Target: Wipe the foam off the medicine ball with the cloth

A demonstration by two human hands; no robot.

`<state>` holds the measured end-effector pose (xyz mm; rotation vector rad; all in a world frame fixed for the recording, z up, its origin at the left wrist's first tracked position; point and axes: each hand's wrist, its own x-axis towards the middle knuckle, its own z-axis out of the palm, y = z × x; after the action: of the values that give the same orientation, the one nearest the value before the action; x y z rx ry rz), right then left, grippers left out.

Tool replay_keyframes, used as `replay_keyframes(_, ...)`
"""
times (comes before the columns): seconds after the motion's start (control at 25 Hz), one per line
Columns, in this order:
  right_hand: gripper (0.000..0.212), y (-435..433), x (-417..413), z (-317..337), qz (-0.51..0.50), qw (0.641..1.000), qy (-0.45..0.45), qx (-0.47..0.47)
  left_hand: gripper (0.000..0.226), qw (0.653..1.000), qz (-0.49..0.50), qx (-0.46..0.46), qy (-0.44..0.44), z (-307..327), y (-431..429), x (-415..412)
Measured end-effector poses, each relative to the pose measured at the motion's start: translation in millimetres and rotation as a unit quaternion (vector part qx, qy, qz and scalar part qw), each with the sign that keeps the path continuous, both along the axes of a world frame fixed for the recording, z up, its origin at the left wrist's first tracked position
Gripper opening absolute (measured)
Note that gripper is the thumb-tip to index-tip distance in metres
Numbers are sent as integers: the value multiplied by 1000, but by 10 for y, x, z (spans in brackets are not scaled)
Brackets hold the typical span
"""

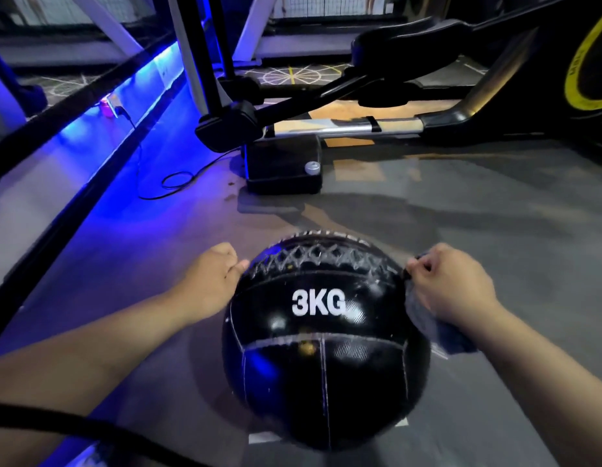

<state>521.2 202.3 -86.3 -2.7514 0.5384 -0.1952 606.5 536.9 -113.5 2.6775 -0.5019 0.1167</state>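
Grey gym floor [495, 230], blue-lit along its left edge: a glossy black 3KG medicine ball [323, 365] sits mid-floor, the left hand [208, 281] curled against its upper left, the right hand [451, 284] clamping a crumpled dark-grey cloth [424, 315] at its right.

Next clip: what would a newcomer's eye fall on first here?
A glossy black medicine ball marked 3KG fills the lower centre, the left hand touching its left side and the right hand gripping a dark grey cloth against its right. Blue strip light glows along the left edge of the grey floor.
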Motion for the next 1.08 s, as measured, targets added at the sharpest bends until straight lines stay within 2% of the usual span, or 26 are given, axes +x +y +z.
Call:
replay_keyframes(0.12, 39, 91, -124, -142, 24, 999, -23, 1, 43, 998, -1, 53, 27, -104, 7, -65)
replay_keyframes(0.32, 39, 91, -345, -231, 16, 997, -69, -36, 39, 999, -8, 25, 36, -70, 26, -83)
replay_keyframes(0.44, 49, 34, -324, -212, 0, 1000, 4, -8, 38, 999, -36, 32, -3, -141, 36, -172)
replay_keyframes(0.56, 44, -56, -141, -81, 55, 991, 103, -66, 35, 997, -61, 36, -18, -158, -30, -200)
replay_keyframes(0.68, 41, -97, -102, -103, 71, 989, 106, -79, 33, 997, -71, 26, -33, -159, -22, -189)
replay_keyframes(0.88, 41, 278, 150, -10, 93, 992, 68, -45, 36, 999, 31, -30, -19, -140, 330, 85)
replay_keyframes(1.08, 42, 1190, 792, 151, 133, 990, 43, -2, 40, 983, 181, -18, -25, 63, 1085, 667)
